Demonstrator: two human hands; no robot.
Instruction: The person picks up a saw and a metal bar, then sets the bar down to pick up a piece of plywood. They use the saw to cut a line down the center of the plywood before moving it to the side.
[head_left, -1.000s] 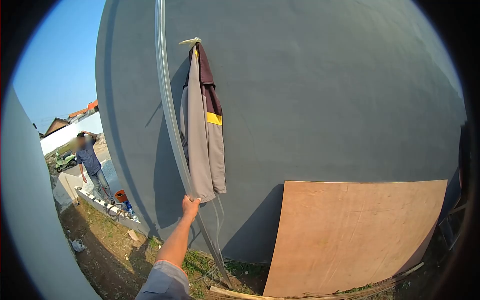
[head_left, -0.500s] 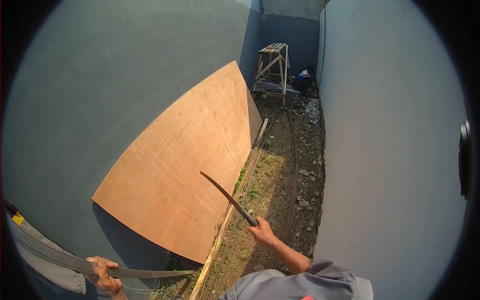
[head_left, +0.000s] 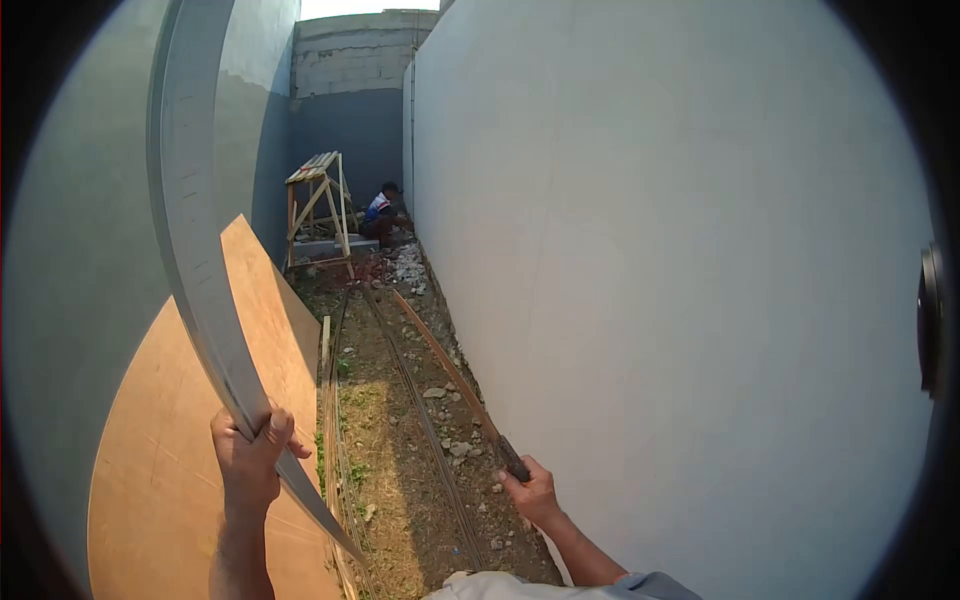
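My left hand (head_left: 252,455) is wrapped round a long, pale metal bar (head_left: 200,215), which rises from low in the middle of the view to the top left edge. Faint marks run along the bar's face. My right hand (head_left: 532,492) grips the dark handle of a long, thin, rusty-brown blade (head_left: 447,370), whose tip points up and away along the ground. The bar and the blade are apart. Behind my left hand, a large plywood sheet (head_left: 165,440) leans on the left wall.
Walls rise at left (head_left: 75,220) and right (head_left: 650,300). A wooden trestle (head_left: 318,205) stands at the far end, with a crouching person (head_left: 382,208) beside it. Long thin rods (head_left: 425,425), stones (head_left: 460,448) and a wooden strip (head_left: 326,340) lie on the ground.
My left hand has raised the metal bar from low left into an upright slant. The blade has shifted slightly right and down with my right hand. The view has turned upward and right.
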